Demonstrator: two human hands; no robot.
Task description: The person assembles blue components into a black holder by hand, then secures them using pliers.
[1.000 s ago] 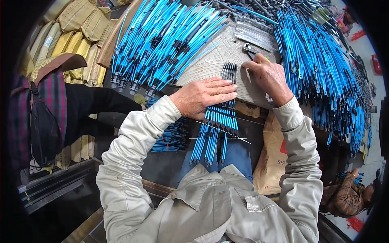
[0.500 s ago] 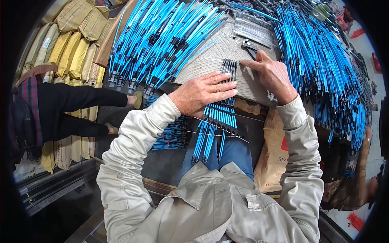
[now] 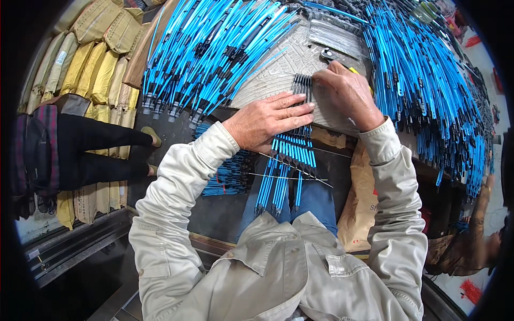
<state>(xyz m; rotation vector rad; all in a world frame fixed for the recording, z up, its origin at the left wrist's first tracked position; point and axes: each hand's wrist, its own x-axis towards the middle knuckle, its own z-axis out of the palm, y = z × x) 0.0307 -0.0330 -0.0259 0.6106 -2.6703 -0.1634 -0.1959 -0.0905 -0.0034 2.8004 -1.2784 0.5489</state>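
My left hand (image 3: 270,120) lies palm down with its fingers stretched across a row of slim blue-and-black strips (image 3: 293,152). Thin metal rods (image 3: 293,176) cross the strips below it, and their near ends hang over my lap. My right hand (image 3: 348,93) is closed, its fingertips at the black far ends (image 3: 302,81) of the strips. Whatever those fingers hold is hidden. Just beyond the right hand is a pair of pliers (image 3: 327,54) with a yellow-tipped handle, partly covered by that hand.
Blue strips are heaped at the left (image 3: 214,51) and right (image 3: 423,91) of the ridged grey board (image 3: 267,80). A bundle of clear-wrapped metal rods (image 3: 336,40) lies at its back. Sacks (image 3: 93,69) and a standing person (image 3: 80,147) are at the left; a paper bag (image 3: 358,208) stands near my right leg.
My right hand has turned and moved slightly left, its fingers now curled at the strips' far ends. The pliers' yellow handle tip now shows. The person at the left has shifted their feet.
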